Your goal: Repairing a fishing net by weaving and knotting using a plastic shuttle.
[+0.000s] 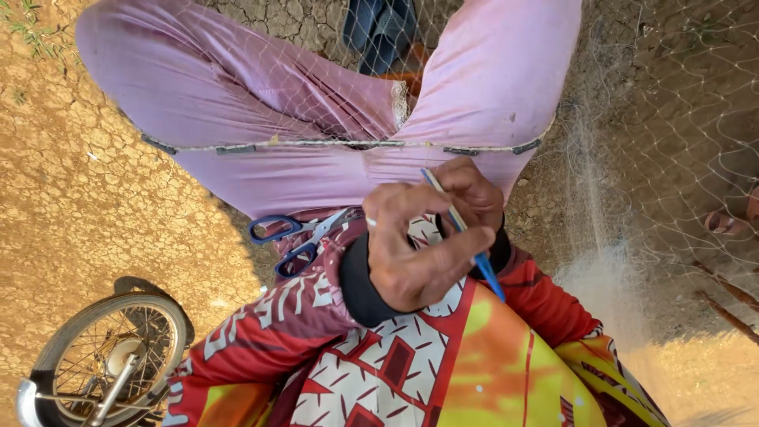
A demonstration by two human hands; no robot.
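Observation:
My left hand [411,257] is curled, its thumb pressed against a thin blue netting needle [482,265] that slants across it. My right hand [474,194] sits just behind, fingers closed near the needle's pale upper tip, seemingly pinching fine net twine. Both hands hover over pink trousers [237,95], across which a thin fishing net [656,119] is draped. The net's edge rope [340,145], fitted with small dark weights, runs across both legs just above the hands. Blue-handled scissors [294,237] lie on the lap left of my left hand.
A motorbike wheel [111,356] stands at the lower left on dry cracked earth [71,182]. The net bunches into a pale heap [609,277] on the right. Part of another person's hand or foot [731,221] shows at the right edge. Dark blue cloth [379,32] lies at the top.

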